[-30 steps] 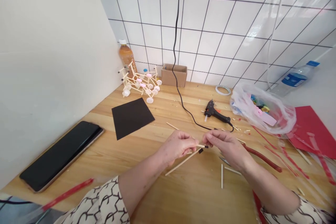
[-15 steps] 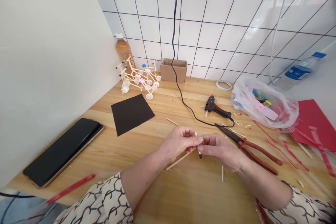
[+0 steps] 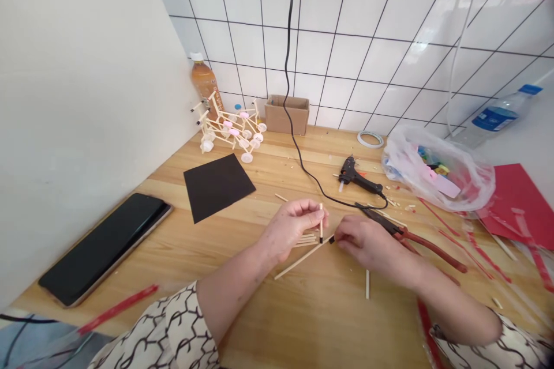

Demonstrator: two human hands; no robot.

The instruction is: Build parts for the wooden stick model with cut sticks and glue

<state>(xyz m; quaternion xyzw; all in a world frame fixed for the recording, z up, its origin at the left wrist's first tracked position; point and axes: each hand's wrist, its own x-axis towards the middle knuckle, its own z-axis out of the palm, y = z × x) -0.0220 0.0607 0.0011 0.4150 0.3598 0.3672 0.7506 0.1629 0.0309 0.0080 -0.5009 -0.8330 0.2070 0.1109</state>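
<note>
My left hand [image 3: 298,225] pinches a short thin wooden stick [image 3: 321,219] upright between thumb and fingers. The stick's lower end is black. Just to the right, my right hand [image 3: 367,245] has its fingers curled together, with a small black piece [image 3: 332,239] at their tips. That piece lies close to the upper end of a longer wooden stick [image 3: 296,261] on the table. Several short sticks [image 3: 308,238] lie side by side behind my left wrist. Another short stick [image 3: 367,284] rests below my right hand.
Pliers [image 3: 415,239] and a black glue gun [image 3: 357,176] lie to the right, near a plastic bag [image 3: 471,184]. A black sheet [image 3: 219,187], a phone [image 3: 104,248] and a stick model with round discs [image 3: 231,127] are on the left. A cardboard box [image 3: 288,115] stands against the tiles.
My hands have come apart. The black-ended stick stays in my left hand, raised slightly, while my right hand has moved off it to the right, by the small black piece.
</note>
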